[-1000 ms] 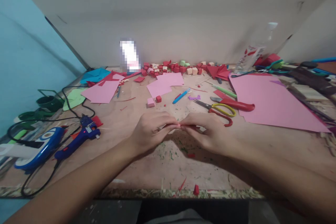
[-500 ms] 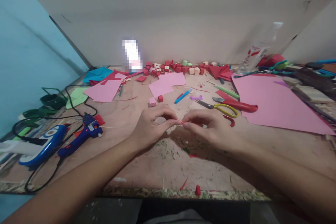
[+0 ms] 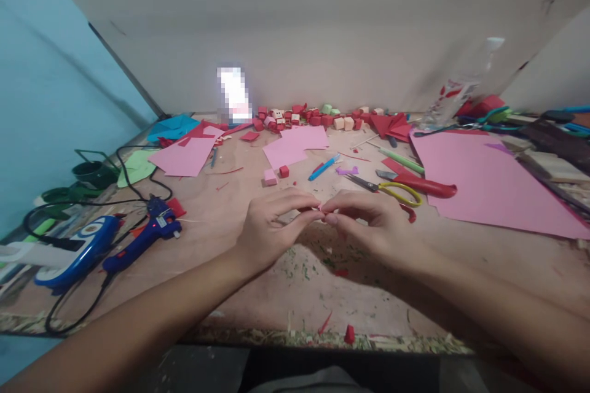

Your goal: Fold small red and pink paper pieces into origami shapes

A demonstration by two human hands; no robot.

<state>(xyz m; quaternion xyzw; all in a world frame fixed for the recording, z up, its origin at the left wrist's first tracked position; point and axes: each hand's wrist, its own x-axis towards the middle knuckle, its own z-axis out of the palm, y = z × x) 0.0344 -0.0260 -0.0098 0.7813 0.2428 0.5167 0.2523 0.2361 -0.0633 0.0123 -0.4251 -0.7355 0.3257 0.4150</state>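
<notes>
My left hand and my right hand meet above the middle of the table, thumbs and forefingers pinched together. Between the fingertips they hold a small piece of pink paper, mostly hidden by the fingers. Just beyond my hands sit a pink paper cube and a smaller red paper cube. Scissors with yellow handles lie open-bladed past my right hand, beside a red-handled cutter. A blue pen rests on the wood farther back.
A blue glue gun with a black cord lies at left. Pink paper sheets spread at right. Along the back wall are a heap of small paper cubes, a lit phone and a plastic bottle. Scraps litter the table's front edge.
Both hands keep their pinch, with the fingertips shifted slightly and a little more of the pink paper showing. The whole view has drifted slightly; the table items stay put.
</notes>
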